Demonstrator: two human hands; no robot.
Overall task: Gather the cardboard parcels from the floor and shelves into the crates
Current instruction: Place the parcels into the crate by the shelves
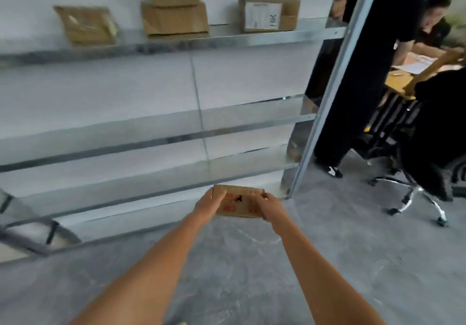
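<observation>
I hold a small flat cardboard parcel (239,202) with red print out in front of me, just before the lowest shelf. My left hand (209,203) grips its left end and my right hand (267,207) grips its right end. On the top shelf (277,37) sit more parcels: a tilted one (85,25) at the left, a stack of two (174,17) in the middle, and one with a white label (269,14) at the right. No crate is in view.
The metal rack's lower shelves (176,125) hold nothing. Its upright post (335,82) stands at the right. Beyond it a person in black (373,72) stands, another sits at a desk (408,80), and an office chair (423,191) is on the grey floor.
</observation>
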